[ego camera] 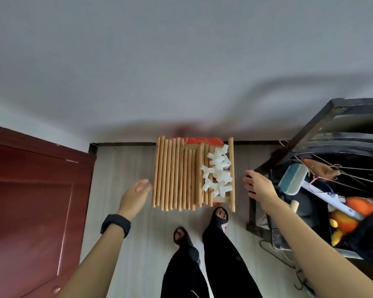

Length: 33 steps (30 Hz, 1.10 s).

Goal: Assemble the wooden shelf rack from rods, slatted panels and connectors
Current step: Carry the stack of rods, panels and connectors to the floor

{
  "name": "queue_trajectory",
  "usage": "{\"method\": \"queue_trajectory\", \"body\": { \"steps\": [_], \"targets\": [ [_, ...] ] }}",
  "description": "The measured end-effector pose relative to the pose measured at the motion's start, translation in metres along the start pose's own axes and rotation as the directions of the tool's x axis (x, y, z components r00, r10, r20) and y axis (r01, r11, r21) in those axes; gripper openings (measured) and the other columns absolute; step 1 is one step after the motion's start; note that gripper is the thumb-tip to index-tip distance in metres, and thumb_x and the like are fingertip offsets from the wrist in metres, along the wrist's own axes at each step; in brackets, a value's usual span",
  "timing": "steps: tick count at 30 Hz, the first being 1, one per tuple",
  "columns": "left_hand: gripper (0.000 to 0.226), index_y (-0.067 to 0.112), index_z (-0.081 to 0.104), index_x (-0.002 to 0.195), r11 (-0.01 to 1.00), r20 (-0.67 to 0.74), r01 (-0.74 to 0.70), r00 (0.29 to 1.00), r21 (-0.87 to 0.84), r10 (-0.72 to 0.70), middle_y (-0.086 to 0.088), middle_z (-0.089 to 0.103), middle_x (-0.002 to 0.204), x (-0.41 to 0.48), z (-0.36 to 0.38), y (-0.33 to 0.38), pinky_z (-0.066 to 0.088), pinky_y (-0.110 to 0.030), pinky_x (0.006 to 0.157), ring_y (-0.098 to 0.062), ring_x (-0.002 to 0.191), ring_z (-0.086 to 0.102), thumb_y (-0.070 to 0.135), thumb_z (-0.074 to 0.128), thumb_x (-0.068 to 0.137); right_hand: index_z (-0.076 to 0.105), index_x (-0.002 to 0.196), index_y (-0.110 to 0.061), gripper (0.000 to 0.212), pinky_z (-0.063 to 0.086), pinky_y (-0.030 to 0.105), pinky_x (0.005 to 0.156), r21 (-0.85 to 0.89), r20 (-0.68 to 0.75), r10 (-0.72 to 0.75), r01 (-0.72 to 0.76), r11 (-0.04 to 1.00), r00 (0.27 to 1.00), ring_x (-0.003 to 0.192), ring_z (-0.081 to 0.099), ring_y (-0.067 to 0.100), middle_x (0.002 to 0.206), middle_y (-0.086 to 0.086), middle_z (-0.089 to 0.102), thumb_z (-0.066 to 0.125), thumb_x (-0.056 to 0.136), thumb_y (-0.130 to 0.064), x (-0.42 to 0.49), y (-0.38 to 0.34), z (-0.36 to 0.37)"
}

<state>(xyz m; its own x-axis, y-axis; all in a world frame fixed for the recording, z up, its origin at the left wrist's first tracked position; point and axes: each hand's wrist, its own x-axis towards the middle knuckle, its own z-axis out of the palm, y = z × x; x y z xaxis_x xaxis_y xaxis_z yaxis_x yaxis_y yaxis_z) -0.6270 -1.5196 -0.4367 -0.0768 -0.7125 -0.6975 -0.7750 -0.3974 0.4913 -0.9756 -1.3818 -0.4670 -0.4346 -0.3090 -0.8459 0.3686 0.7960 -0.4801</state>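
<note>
Two open, empty hands, left hand and right hand, flank rods between door and cluttered rack.

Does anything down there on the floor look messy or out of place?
Mostly tidy: the wooden rods lie side by side. The white connectors are the odd part, heaped loosely on the slatted panel, pointing every way. Both hands, left hand and right hand, are open and empty.
</note>
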Motion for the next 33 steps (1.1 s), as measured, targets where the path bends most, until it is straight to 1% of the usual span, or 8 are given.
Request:
{"method": "queue_trajectory", "body": {
  "steps": [3,6,9,11,14,18,26,33],
  "targets": [
    [0.044,0.023,0.046,0.149,0.998,0.010,0.063,0.998,-0.009,-0.063,0.000,0.044,0.155,0.064,0.001,-0.001,0.029,-0.035,0.112,-0.022,0.143,0.039,0.037,0.040,0.107,0.057,0.140,-0.026,0.039,0.047,0.044,0.104,0.021,0.025,0.096,-0.097,0.995,0.995,0.122,0.058,0.025,0.134,0.002,0.062,0.046,0.107,-0.043,0.051,-0.010,0.012],
    [0.050,0.026,0.040,0.152,0.964,0.015,0.225,0.974,-0.142,-0.225,-0.001,0.041,0.157,0.118,0.009,-0.006,0.030,-0.048,0.118,-0.027,0.143,0.038,0.047,0.037,0.107,0.054,0.144,-0.025,0.041,0.040,0.052,0.113,0.042,0.036,0.204,-0.205,0.978,0.978,0.134,0.050,0.031,0.143,0.004,0.055,0.044,0.108,-0.043,0.095,-0.008,0.021],
    [0.055,0.028,0.038,0.153,0.869,0.101,0.416,0.909,-0.268,-0.404,-0.002,0.043,0.153,0.161,0.022,-0.015,0.032,-0.054,0.114,-0.029,0.140,0.041,0.053,0.039,0.104,0.063,0.124,-0.026,0.032,0.038,0.053,0.110,0.050,0.061,0.297,-0.300,0.953,0.953,0.122,0.055,0.029,0.128,0.001,0.062,0.045,0.106,-0.045,0.132,0.001,0.031],
    [0.052,0.030,0.043,0.148,0.815,0.173,0.479,0.878,-0.326,-0.447,-0.001,0.050,0.144,0.181,0.029,-0.023,0.033,-0.058,0.113,-0.031,0.135,0.045,0.055,0.044,0.102,0.067,0.111,-0.023,0.033,0.045,0.051,0.099,0.052,0.109,0.350,-0.356,0.933,0.931,0.107,0.061,0.027,0.114,0.001,0.068,0.046,0.105,-0.048,0.150,0.007,0.037],
    [0.041,0.031,0.061,0.127,0.733,0.314,0.541,0.839,-0.412,-0.443,-0.003,0.062,0.128,0.204,0.037,-0.029,0.044,-0.060,0.103,-0.032,0.121,0.055,0.056,0.055,0.096,0.069,0.114,-0.022,0.037,0.053,0.047,0.081,0.091,0.180,0.381,-0.401,0.912,0.907,0.108,0.066,0.031,0.114,0.006,0.072,0.051,0.102,-0.052,0.169,0.016,0.040],
    [0.041,0.026,0.075,0.110,0.707,0.419,0.569,0.812,-0.420,-0.405,-0.010,0.071,0.112,0.220,0.037,-0.035,0.057,-0.049,0.078,-0.033,0.106,0.064,0.056,0.061,0.086,0.071,0.119,-0.020,0.044,0.057,0.053,0.088,0.086,0.216,0.385,-0.410,0.908,0.897,0.116,0.065,0.036,0.120,0.011,0.073,0.057,0.097,-0.056,0.184,0.025,0.037],
    [0.044,0.024,0.073,0.112,0.714,0.444,0.577,0.802,-0.397,-0.400,-0.010,0.069,0.108,0.214,0.024,-0.030,0.057,-0.051,0.076,-0.033,0.107,0.063,0.058,0.061,0.087,0.071,0.119,-0.017,0.047,0.053,0.056,0.093,0.117,0.200,0.402,-0.429,0.896,0.894,0.119,0.062,0.037,0.125,0.014,0.070,0.055,0.098,-0.056,0.159,0.013,0.043],
    [0.050,0.017,0.068,0.110,0.800,0.468,0.506,0.820,-0.323,-0.330,-0.013,0.065,0.104,0.169,-0.028,0.032,0.054,-0.051,0.077,-0.033,0.099,0.061,0.061,0.061,0.089,0.068,0.124,-0.012,0.050,0.049,0.061,0.101,0.221,0.185,0.368,-0.404,0.888,0.911,0.117,0.063,0.037,0.125,0.015,0.069,0.057,0.099,-0.054,0.066,-0.026,0.017]
  ]
}}
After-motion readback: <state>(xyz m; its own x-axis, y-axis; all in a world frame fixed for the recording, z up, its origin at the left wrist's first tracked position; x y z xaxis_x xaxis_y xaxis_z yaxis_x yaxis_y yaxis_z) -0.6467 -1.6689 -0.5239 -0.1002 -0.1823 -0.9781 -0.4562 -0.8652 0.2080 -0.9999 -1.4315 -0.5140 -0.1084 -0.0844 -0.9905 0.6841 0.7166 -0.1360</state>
